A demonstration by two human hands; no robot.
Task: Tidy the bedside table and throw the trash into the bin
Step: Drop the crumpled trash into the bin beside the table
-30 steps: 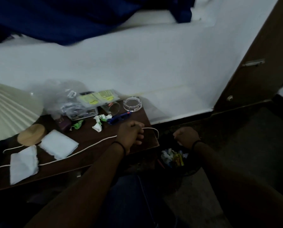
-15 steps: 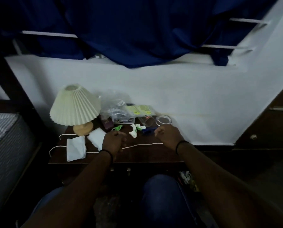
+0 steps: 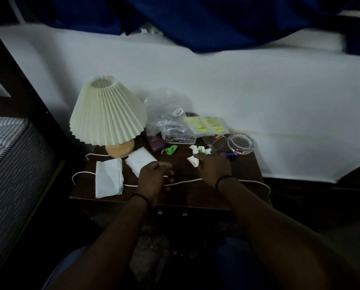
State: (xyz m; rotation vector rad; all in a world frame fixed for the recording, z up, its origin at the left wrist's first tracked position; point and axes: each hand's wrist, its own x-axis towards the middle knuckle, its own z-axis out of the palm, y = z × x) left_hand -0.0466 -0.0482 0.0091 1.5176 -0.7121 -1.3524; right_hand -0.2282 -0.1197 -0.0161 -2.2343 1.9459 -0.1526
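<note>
The dark wooden bedside table point(image 3: 183, 197) carries scattered litter. My left hand point(image 3: 154, 178) rests loosely curled on the table over the white lamp cord point(image 3: 187, 182), holding nothing that I can see. My right hand point(image 3: 213, 167) lies flat with fingers spread, its fingertips at a crumpled white paper scrap point(image 3: 193, 161) and a white-and-green wrapper point(image 3: 199, 149). A crumpled green wrapper point(image 3: 170, 149) lies further left. Two white tissues point(image 3: 109, 178) point(image 3: 140, 161) sit on the left half. The bin is out of view.
A pleated cream lamp point(image 3: 107, 111) stands at the back left. Behind the scraps are a clear plastic bag point(image 3: 166, 114), yellow sachets point(image 3: 208, 124), a small box point(image 3: 180, 139), a tumbler on its side point(image 3: 215, 142), a glass ashtray point(image 3: 239, 143) and a blue pen point(image 3: 231, 155). A mattress point(image 3: 9, 160) lies left.
My right hand has come from over the bin at the right onto the table and spread open at the paper scraps. My left hand slid left along the cord. The view shifted left, away from the bin.
</note>
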